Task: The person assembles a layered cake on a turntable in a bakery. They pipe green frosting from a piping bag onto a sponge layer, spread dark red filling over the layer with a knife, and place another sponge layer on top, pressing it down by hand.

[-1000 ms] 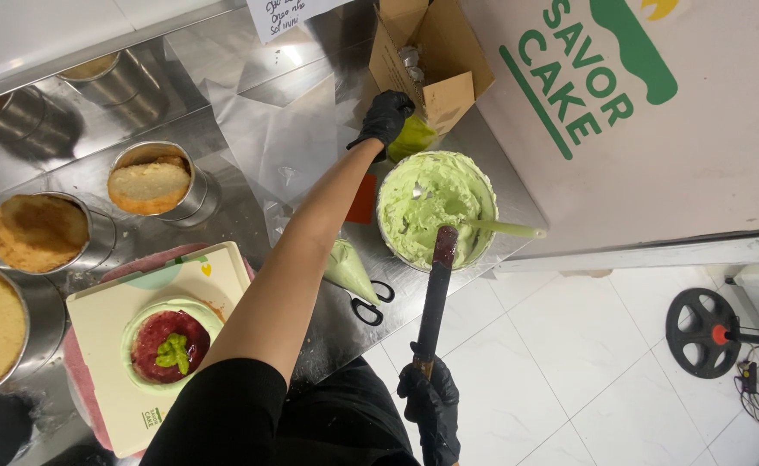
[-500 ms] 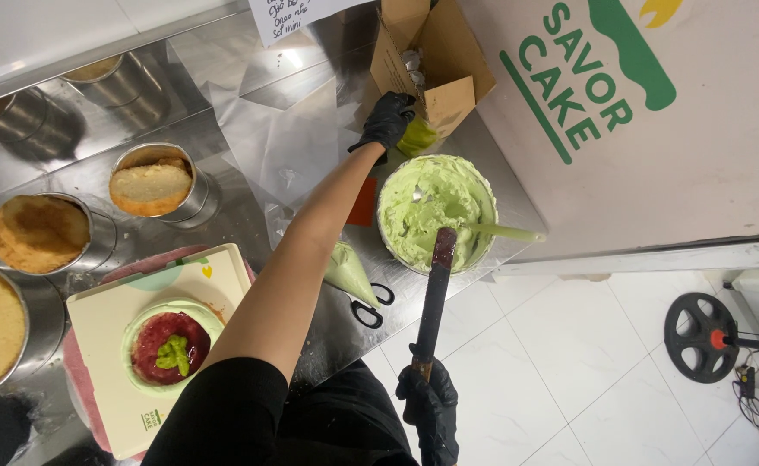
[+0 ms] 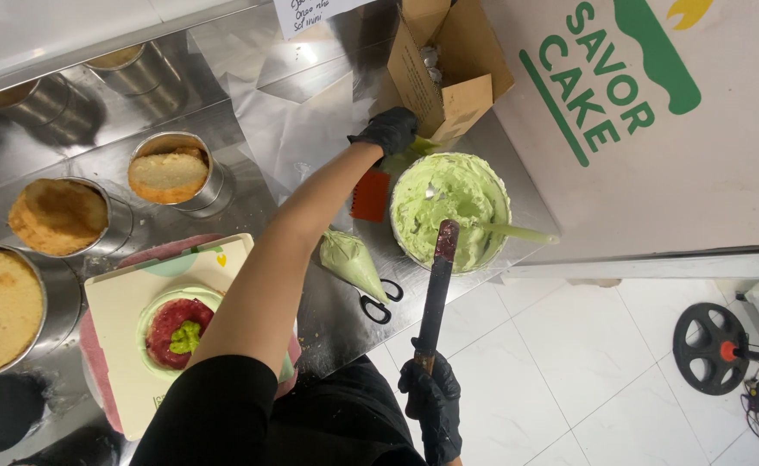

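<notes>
The left hand [image 3: 392,131] has its grip closed on the far rim of the bowl of green cream [image 3: 451,210], at the bench [image 3: 310,129] edge. The right hand [image 3: 431,399] is clamped on a long spatula [image 3: 437,285] (blade tip over the near rim), over open floor [image 3: 569,371].

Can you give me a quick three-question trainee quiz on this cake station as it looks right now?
1. True or false: the right hand holds a long palette knife whose tip lies at the bowl of green cream.
2. What is the left hand nearest to?
A. the scissors
B. the rim of the bowl of green cream, beside the cardboard box
C. the piping bag
3. Fill in: the small cake on the board has a red top with a dab of ____ cream in the middle.

Key: 1 true; 2 B; 3 green.
</notes>
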